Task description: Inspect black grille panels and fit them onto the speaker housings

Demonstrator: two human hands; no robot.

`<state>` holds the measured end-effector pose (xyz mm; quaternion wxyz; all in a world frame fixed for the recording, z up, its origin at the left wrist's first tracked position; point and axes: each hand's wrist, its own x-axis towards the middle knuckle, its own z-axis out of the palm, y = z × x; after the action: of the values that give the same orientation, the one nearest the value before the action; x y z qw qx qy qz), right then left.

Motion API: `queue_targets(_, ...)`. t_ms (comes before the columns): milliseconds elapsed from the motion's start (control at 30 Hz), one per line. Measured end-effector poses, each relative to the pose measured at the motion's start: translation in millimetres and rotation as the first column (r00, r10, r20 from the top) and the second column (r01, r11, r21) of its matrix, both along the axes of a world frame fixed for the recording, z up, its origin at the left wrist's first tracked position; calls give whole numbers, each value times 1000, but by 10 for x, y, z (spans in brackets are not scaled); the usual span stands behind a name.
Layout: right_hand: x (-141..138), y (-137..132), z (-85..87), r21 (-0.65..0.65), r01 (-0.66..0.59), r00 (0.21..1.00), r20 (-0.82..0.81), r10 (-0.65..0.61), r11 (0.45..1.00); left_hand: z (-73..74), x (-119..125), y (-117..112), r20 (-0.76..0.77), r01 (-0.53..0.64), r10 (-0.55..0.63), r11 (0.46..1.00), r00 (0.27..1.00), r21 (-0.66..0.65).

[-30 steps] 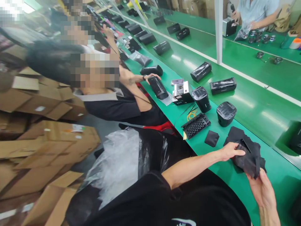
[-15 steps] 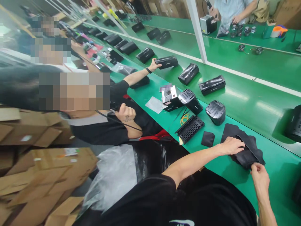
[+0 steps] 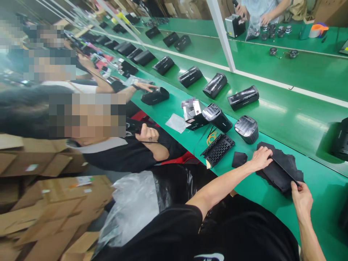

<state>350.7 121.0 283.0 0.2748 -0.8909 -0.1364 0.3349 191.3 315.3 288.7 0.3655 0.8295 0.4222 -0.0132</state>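
A pile of thin black sheets (image 3: 289,163), perhaps cloth or foam, lies on the green bench in front of me. The top black sheet (image 3: 282,167) is lifted along one edge, which runs slantwise between my hands. At its upper left end, my left hand (image 3: 261,158) grips this edge with the fingertips. My right hand (image 3: 302,195) pinches the lower right corner between thumb and fingers. Beside my left wrist lies a small black square piece (image 3: 239,159).
Left of the pile sit a black perforated panel (image 3: 219,149), two upright black housings, one a ribbed housing (image 3: 247,129), and a box (image 3: 192,112). Several black speaker-like units (image 3: 243,98) line the green belt. A co-worker's hand (image 3: 148,133) is close by; cartons (image 3: 67,203) fill the left floor.
My left hand has drawn back left along the sheet's edge, and my right hand now grips its corner. The co-worker's far hand has left a unit on the belt for another on the bench.
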Motion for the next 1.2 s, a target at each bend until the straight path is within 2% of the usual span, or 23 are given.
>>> queue_targets(100,83,-39,102,112,64,991,-128,-50,992,98,-58,16,51,-10,11,1000,999,-23)
queue_targets(200,167,-65,261,202,156,939,-335,-81,967,264,-146,-4,227,-35,87,974,970,-224)
queue_targets(300,230,-60,430,247,229,856,-512,-74,942,412,-216,-61,336,-49,245,865,910,-499)
queue_targets(367,256,-59,524,264,264,815,-576,-69,928,477,-243,-109,366,-38,333,782,869,-622)
queue_targets(500,307,-124,630,277,305,774,-629,-68,911,550,-289,-175,371,-32,478,646,796,-762)
queue_targets(600,360,-208,656,275,335,739,-670,-71,901,593,-337,-185,352,-36,535,585,768,-810)
queue_targets(700,363,-247,668,261,345,731,-677,-84,901,637,-371,-200,358,-31,545,579,758,-815)
queue_targets(833,253,-205,658,192,235,841,-532,-100,953,693,-360,-271,421,2,524,624,741,-782)
queue_targets(900,211,-196,637,179,233,872,-474,-124,956,719,-348,-307,458,7,522,654,720,-756)
queue_targets(1067,266,-321,622,329,331,814,-573,-91,884,759,-371,-314,502,18,529,676,684,-737)
queue_targets(1200,291,-355,678,340,376,773,-628,-89,862,762,-391,-290,504,10,539,676,675,-737)
